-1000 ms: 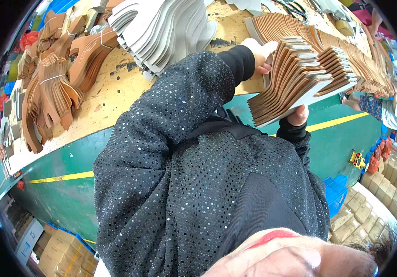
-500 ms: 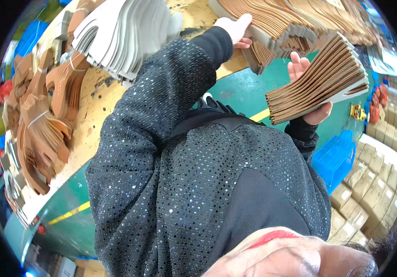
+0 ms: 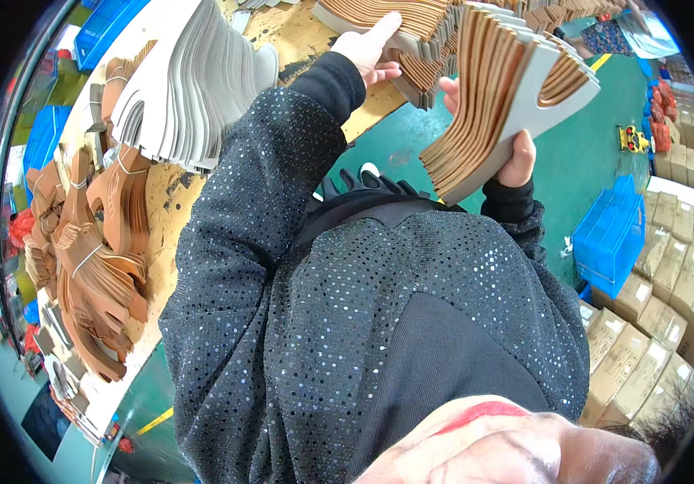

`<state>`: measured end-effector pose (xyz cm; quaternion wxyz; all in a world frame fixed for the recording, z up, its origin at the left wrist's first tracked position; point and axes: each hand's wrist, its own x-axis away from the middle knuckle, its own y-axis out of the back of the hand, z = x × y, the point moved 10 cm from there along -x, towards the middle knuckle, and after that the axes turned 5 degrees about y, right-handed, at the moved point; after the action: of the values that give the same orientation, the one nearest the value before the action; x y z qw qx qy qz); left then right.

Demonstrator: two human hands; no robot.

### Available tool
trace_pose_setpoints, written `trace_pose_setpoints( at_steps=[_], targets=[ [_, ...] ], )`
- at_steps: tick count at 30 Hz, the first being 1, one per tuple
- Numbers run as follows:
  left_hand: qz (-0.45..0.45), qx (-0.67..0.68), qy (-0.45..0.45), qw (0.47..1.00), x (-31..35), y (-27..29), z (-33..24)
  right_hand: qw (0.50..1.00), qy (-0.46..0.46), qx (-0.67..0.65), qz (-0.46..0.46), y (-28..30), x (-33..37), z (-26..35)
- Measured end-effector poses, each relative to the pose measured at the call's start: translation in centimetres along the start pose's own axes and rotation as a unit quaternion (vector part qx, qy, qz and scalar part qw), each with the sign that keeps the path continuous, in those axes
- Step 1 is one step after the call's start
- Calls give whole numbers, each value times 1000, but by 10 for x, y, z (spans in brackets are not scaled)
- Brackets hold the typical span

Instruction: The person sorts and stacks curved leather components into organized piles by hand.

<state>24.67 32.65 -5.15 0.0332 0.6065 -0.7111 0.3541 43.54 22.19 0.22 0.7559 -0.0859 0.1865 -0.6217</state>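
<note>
My right hand (image 3: 518, 160) grips a thick stack of curved, leather-like cut pieces (image 3: 516, 89), brown with a pale grey outer face and a forked end. It holds the stack tilted in the air, right of the table edge; fingertips show on its far side. My left hand (image 3: 369, 50) has thumb and fingers apart at the near end of a brown stack of similar pieces (image 3: 399, 20) lying on the table. The thumb lies along the top of that stack, and the fingers are by its side. Left of this hand stands a fanned row of grey-white cut pieces (image 3: 194, 97).
Bundles of brown pieces tied with bands (image 3: 93, 258) lie along the left of the wooden table (image 3: 171, 206). A blue crate (image 3: 612, 238) stands on the green floor at right, beside stacked cardboard boxes (image 3: 633, 355). A small yellow object (image 3: 631, 139) is farther off.
The stack in my right hand has moved left and turned more upright, showing its grey face. My left hand's thumb and fingers have spread apart at the table stack. The view has shifted.
</note>
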Motion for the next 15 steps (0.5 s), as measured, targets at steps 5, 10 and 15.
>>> trace_pose_setpoints(
  at_steps=[5,10,15],
  targets=[
    [105,-242,-192,945,-37,20,-20,998,-1,52,34,-28,-14,-20],
    [193,-334,-434,814,37,-24,-54,995,-33,33,92,-90,-41,-34],
    [122,-209,-353,904,42,6,-69,982,22,102,159,-114,-58,-37]
  ],
)
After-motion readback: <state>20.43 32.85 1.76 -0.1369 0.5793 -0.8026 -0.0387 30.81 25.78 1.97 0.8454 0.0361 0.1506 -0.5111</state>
